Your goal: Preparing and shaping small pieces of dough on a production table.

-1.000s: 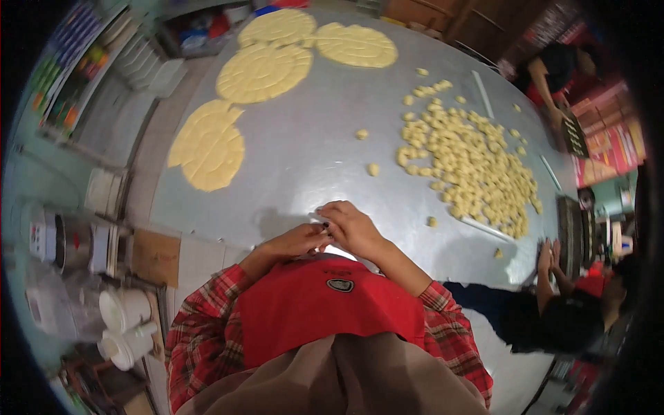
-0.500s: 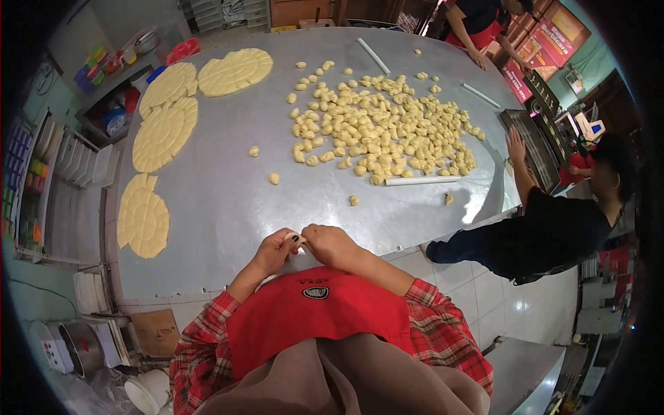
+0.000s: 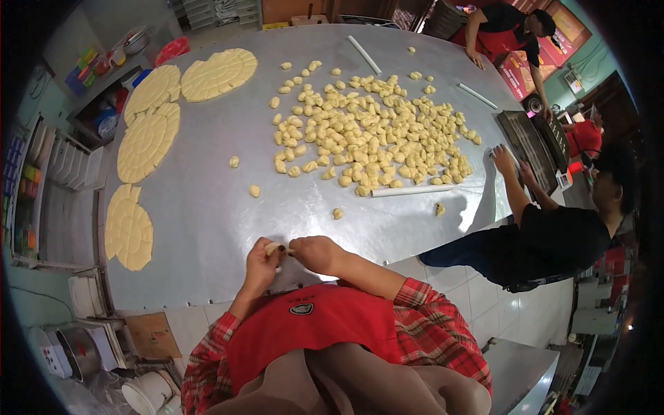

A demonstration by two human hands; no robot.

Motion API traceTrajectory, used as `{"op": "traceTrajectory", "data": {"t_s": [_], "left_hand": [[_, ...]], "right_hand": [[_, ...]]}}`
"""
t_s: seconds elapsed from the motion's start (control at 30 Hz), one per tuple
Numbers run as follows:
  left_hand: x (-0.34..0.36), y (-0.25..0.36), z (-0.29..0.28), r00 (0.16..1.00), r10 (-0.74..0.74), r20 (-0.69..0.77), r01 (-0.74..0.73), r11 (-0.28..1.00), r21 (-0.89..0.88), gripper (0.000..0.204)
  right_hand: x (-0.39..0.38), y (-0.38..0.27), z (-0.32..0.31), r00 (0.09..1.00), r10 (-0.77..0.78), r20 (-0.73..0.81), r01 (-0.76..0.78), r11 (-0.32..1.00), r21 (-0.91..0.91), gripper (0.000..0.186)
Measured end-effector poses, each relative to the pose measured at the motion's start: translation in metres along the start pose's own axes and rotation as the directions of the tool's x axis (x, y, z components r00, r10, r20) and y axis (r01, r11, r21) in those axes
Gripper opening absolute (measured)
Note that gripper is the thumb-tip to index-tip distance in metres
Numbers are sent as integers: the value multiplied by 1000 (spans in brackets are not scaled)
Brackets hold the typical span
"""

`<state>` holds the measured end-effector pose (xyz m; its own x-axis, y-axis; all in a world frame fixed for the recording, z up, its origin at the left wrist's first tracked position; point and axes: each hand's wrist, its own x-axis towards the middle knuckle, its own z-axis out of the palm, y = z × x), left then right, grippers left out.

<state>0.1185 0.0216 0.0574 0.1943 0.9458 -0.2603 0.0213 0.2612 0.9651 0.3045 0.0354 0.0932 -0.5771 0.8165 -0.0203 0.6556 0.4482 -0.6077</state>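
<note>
Close to the table's near edge, my left hand (image 3: 260, 268) is closed around a small pale-yellow piece of dough (image 3: 273, 247) with a dark spot on it that looks like filling. My right hand (image 3: 316, 254) meets it from the right, fingers curled and pinching at the dough's edge; its fingertips are partly hidden. Beyond my hands spreads a big heap of small dough balls (image 3: 366, 131). Stray dough balls lie nearer me, one (image 3: 337, 214) ahead of my right hand and another (image 3: 254, 191) ahead of my left.
Several flat, scored dough rounds (image 3: 220, 73) line the left side of the metal table (image 3: 200, 228). White rods lie at the heap's near edge (image 3: 413, 191), behind it (image 3: 364, 55) and to its right (image 3: 477, 95). A co-worker (image 3: 560, 242) reaches toward dark trays (image 3: 529, 142); another (image 3: 501, 34) leans at the far right.
My hands have drawn slightly apart around the dough piece, and the view has shifted. The right-hand co-worker's second hand now shows by the trays; the far co-worker leans further over.
</note>
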Motion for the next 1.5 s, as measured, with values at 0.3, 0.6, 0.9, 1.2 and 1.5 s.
{"op": "traceTrajectory", "data": {"t_s": [0.3,0.6,0.9,1.2,1.5], "left_hand": [[-20,-45,-74,920,383,-86,-92,423,901,48],[73,0,-61,859,506,71,-206,215,955,49],[39,-24,-32,796,468,384,-560,326,762,51],[-7,-32,-96,922,384,-58,-305,808,504,21],[-15,15,-150,901,-288,325,397,849,-348,30]], "right_hand": [[-49,60,23,990,-80,-117,52,974,-222,45],[61,74,32,950,-79,-303,-44,924,-379,50],[38,41,49,969,-146,-200,82,951,-300,53],[-13,32,63,976,103,-192,-106,994,-7,36],[87,-28,34,974,1,-225,-10,999,-36,18]]}}
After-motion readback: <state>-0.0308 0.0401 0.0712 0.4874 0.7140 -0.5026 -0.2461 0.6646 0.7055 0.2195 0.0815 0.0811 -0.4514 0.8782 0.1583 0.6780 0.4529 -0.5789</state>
